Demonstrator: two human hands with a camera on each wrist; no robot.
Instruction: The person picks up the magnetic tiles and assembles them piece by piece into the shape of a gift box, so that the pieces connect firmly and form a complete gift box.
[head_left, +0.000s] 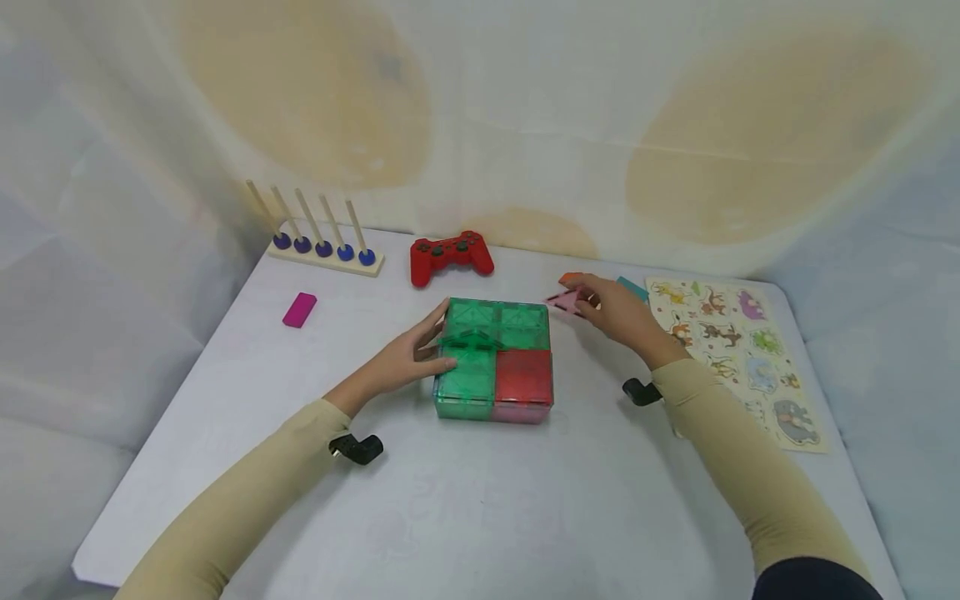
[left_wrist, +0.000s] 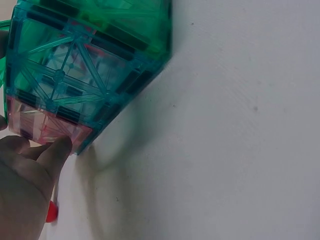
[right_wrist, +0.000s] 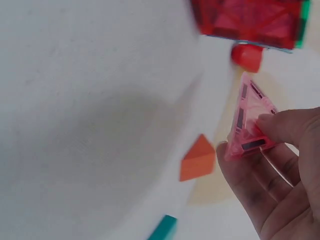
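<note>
A box built of see-through magnetic tiles [head_left: 468, 375] stands mid-table, its top green apart from one red tile [head_left: 523, 375]. A green piece [head_left: 471, 338] rises from the top. My left hand [head_left: 408, 358] rests against the box's left side, fingers fairly straight, thumb near the top edge. The left wrist view has its fingertips touching a pink tile [left_wrist: 45, 125] beside a blue side tile [left_wrist: 65, 75]. To the right of the box, my right hand [head_left: 611, 312] pinches a pink triangular magnetic tile [right_wrist: 250, 122] between thumb and fingers, above the table.
Behind the right hand lie an orange triangular block [right_wrist: 198, 159] and a teal block [head_left: 632, 288]. An animal puzzle board [head_left: 731, 342] is at the right. A red game controller [head_left: 452, 257], a peg stand with beads [head_left: 326, 256] and a magenta block [head_left: 300, 310] are farther back and left.
</note>
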